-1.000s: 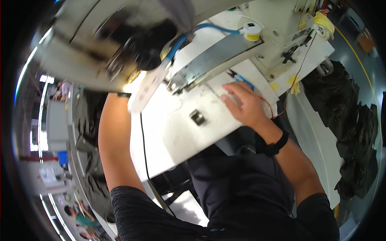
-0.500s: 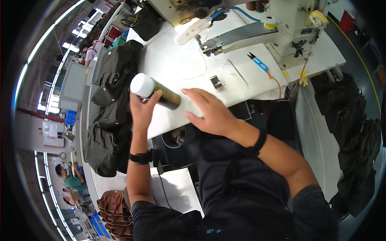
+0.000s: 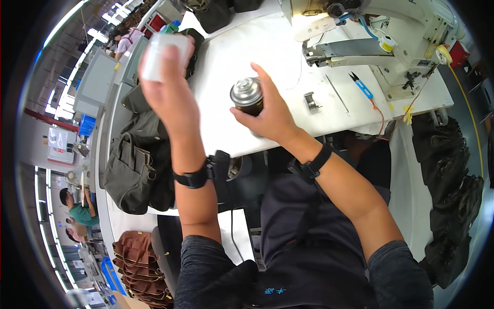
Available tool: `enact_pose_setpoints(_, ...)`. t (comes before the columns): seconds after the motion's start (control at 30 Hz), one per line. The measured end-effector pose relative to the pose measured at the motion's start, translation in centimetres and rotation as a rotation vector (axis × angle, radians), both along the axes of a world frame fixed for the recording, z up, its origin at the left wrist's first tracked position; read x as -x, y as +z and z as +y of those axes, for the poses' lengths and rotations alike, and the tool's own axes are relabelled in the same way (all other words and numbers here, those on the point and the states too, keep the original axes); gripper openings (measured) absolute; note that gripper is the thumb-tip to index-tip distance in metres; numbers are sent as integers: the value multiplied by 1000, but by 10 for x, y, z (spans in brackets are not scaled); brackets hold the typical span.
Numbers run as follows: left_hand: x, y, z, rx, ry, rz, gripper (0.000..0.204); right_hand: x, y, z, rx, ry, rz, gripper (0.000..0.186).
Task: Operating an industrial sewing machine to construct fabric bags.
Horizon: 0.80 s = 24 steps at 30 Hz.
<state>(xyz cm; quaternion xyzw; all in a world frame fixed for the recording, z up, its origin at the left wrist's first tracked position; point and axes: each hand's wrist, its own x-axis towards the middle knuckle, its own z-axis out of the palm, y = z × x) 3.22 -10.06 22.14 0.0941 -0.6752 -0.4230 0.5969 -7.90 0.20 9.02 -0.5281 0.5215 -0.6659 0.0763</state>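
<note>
1 black cylindrical metal can (image 3: 248,97) fills the right hand (image 3: 272,114) over the near side of the white tabletop (image 3: 226,56); the left hand (image 3: 167,90) grips a white plastic cap (image 3: 154,56). Likely rigid and slick, the can suits mid-body holding.

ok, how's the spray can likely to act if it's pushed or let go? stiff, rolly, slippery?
Probably stiff: the can has a metal top and shows no dent where the right hand grips it. Likely to roll if laid down, since it's round. The shiny domed top may be slippery to grip.
</note>
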Motion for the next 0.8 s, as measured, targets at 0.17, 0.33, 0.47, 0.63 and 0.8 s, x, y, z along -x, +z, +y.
enact_pose_setpoints(0.17,-6,-38,-27,-117,45,-342,43,3,-1,29,160,-45,12,97)
enact_pose_setpoints(0.33,2,-109,-64,-195,172,-686,75,18,-4,51,112,-201,71,88)
enact_pose_setpoints(0.47,29,-138,-105,-278,171,-786,80,35,-12,57,64,-361,-264,76)
enact_pose_setpoints(0.63,34,-171,-157,-528,64,-659,77,33,-3,43,66,-373,-732,72)
enact_pose_setpoints(0.8,34,-183,-162,-572,0,-573,71,39,-12,16,-99,-621,-488,77)
